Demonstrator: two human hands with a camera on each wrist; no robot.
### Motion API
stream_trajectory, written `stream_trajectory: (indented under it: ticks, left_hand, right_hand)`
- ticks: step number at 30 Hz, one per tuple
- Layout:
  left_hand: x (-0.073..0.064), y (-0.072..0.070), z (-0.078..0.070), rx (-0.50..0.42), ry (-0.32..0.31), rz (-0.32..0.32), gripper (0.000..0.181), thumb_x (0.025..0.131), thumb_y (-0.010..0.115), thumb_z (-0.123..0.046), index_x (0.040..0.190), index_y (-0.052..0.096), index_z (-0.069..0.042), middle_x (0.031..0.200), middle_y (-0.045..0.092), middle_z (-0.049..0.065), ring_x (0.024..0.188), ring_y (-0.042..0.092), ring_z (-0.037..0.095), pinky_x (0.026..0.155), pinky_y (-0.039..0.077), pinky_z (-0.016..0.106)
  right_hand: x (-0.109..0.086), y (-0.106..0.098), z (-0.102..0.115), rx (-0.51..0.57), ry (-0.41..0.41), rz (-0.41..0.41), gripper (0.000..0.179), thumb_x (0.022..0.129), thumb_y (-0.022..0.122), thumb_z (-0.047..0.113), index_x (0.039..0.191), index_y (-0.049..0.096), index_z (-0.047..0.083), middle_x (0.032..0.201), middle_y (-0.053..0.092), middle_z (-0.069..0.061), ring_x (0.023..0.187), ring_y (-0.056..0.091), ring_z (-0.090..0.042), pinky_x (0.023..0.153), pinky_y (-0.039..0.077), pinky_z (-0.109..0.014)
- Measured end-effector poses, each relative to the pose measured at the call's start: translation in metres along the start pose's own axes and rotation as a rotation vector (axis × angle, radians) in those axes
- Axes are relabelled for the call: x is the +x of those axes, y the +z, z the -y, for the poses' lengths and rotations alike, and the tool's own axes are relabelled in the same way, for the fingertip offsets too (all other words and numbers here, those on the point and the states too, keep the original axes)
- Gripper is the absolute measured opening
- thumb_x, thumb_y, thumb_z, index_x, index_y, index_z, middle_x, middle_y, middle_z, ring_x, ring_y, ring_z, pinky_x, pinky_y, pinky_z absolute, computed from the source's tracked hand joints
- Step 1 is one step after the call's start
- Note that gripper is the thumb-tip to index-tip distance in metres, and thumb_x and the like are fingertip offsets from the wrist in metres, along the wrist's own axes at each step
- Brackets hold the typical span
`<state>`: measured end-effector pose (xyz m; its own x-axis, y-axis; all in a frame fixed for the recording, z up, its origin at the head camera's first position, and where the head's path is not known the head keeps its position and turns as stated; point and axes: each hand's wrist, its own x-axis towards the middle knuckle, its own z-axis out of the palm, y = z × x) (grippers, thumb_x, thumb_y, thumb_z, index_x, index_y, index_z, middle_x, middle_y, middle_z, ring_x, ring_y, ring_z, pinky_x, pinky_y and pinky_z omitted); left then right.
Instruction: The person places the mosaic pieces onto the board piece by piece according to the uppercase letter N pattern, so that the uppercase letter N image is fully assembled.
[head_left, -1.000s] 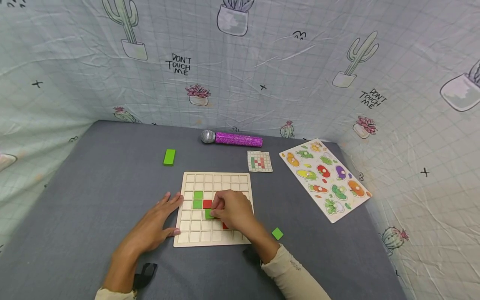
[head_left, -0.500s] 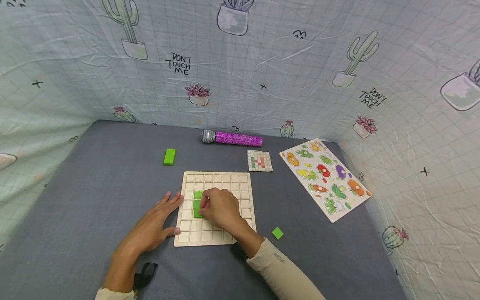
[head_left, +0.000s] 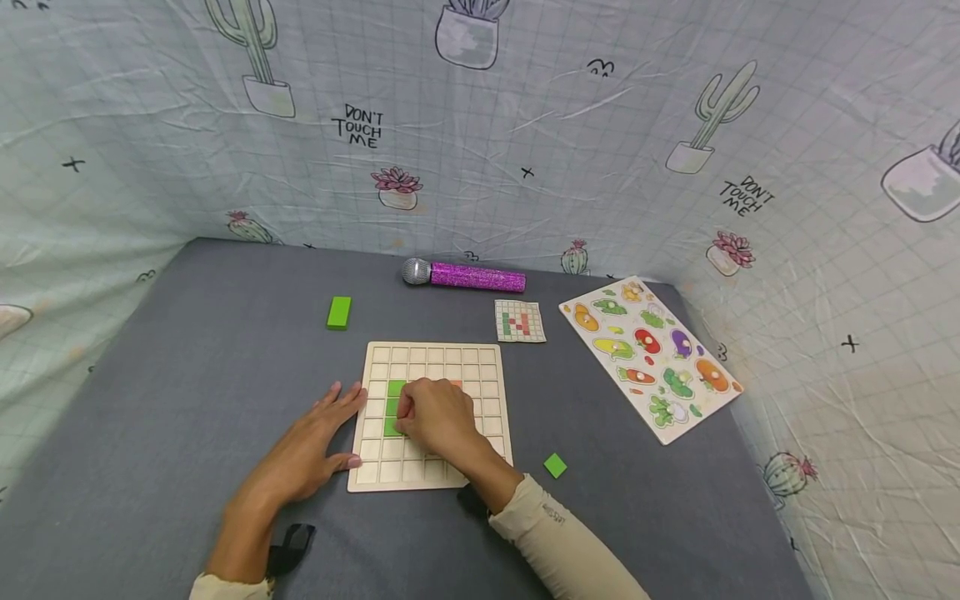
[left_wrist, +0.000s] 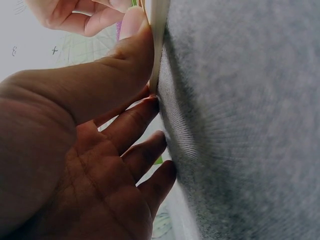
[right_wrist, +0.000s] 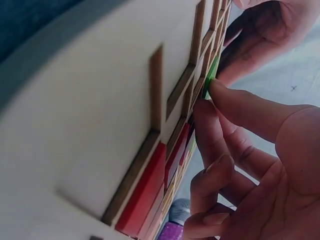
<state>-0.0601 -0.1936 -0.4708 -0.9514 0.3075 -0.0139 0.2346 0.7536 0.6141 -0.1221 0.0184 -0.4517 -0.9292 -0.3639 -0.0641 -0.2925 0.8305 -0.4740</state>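
Observation:
A wooden grid board [head_left: 430, 481] lies in the middle of the grey table, with green tiles in a column on its left part. My right hand [head_left: 438, 417] is over the board, thumb and index finger pinching a green tile [right_wrist: 211, 77] at the lowest place of that column. Red tiles [right_wrist: 145, 192] sit in cells of the board in the right wrist view; in the head view this hand covers most of them. My left hand [head_left: 303, 454] lies flat with spread fingers, thumb and fingertips touching the board's left edge.
A loose green tile [head_left: 555, 466] lies right of the board. Behind it are a green block [head_left: 339, 313], a purple glitter microphone [head_left: 477, 277] and a small pattern card [head_left: 520, 322]. A vegetable puzzle board [head_left: 652, 358] rests at the right edge. Printed fabric [head_left: 480, 133] hangs behind.
My right hand has moved left across the board with the green tile, from beside the green column to its lower end. The left hand stays where it was.

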Motion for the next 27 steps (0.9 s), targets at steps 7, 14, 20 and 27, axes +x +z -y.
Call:
stream_trajectory:
  ticks: [7, 14, 20, 27]
  left_hand:
    - [0.000, 0.000, 0.000, 0.003, 0.000, -0.002, 0.095, 0.079, 0.092, -0.014, 0.160, 0.045, -0.002, 0.170, 0.039, 0.020, 0.160, 0.027, 0.050, 0.125, 0.026, 0.070]
    - [0.001, 0.002, -0.001, 0.009, -0.015, -0.004, 0.096, 0.078, 0.093, -0.013, 0.160, 0.045, -0.002, 0.170, 0.039, 0.019, 0.160, 0.027, 0.050, 0.125, 0.026, 0.071]
    - [0.001, 0.003, -0.001, 0.018, -0.018, -0.007, 0.097, 0.077, 0.093, -0.012, 0.161, 0.045, -0.002, 0.170, 0.039, 0.019, 0.160, 0.027, 0.050, 0.124, 0.027, 0.071]
    - [0.001, 0.002, -0.001, 0.012, -0.010, 0.002, 0.096, 0.078, 0.093, -0.013, 0.161, 0.044, -0.003, 0.170, 0.039, 0.020, 0.160, 0.027, 0.050, 0.125, 0.026, 0.070]
  right_hand:
    - [-0.007, -0.006, -0.010, 0.039, -0.053, 0.014, 0.019, 0.079, 0.093, 0.020, 0.079, 0.075, 0.024, 0.064, 0.060, 0.015, 0.061, 0.053, -0.001, 0.053, 0.041, -0.022]
    - [-0.026, -0.019, -0.027, 0.108, -0.028, 0.028, 0.018, 0.081, 0.093, 0.019, 0.084, 0.075, 0.022, 0.066, 0.062, 0.014, 0.061, 0.054, -0.002, 0.054, 0.041, -0.022]
    - [-0.046, -0.032, -0.053, 0.183, -0.011, -0.015, 0.017, 0.082, 0.093, 0.018, 0.088, 0.077, 0.019, 0.070, 0.065, 0.011, 0.063, 0.055, -0.004, 0.057, 0.044, -0.023]
    - [-0.070, -0.048, -0.081, 0.227, 0.061, -0.052, 0.020, 0.081, 0.093, 0.015, 0.093, 0.077, 0.018, 0.073, 0.067, 0.010, 0.062, 0.054, -0.009, 0.055, 0.045, -0.025]
